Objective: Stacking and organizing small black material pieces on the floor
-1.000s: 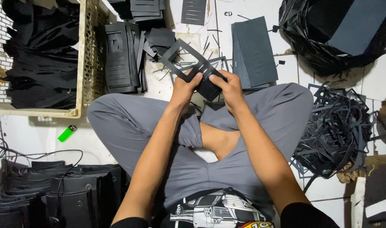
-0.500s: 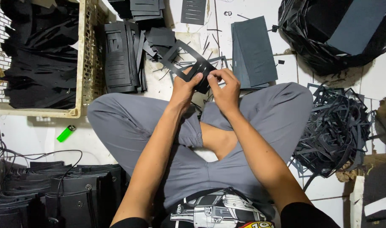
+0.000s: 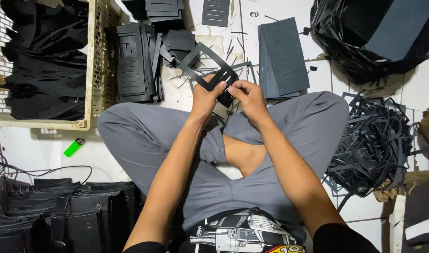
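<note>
Sitting cross-legged on a white tiled floor [image 3: 289,11], a person grips a black die-cut sheet [image 3: 210,70] above the knees, left hand [image 3: 206,96] and right hand [image 3: 247,96] both pinching it. Beside them lie a dark sheet stack [image 3: 282,58], a plastic crate [image 3: 95,70] and a green lighter [image 3: 74,147].

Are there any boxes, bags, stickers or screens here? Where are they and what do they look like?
Plastic crate: top left, cream lattice walls, filled with black sheet pieces.
Plastic bag: top right, shiny black, crumpled, with a dark grey sheet inside.
Lighter: on the floor below the crate, small, bright green.
Shirt print: bottom middle, a cartoon car picture on black cloth.
No screens or signs show.
</note>
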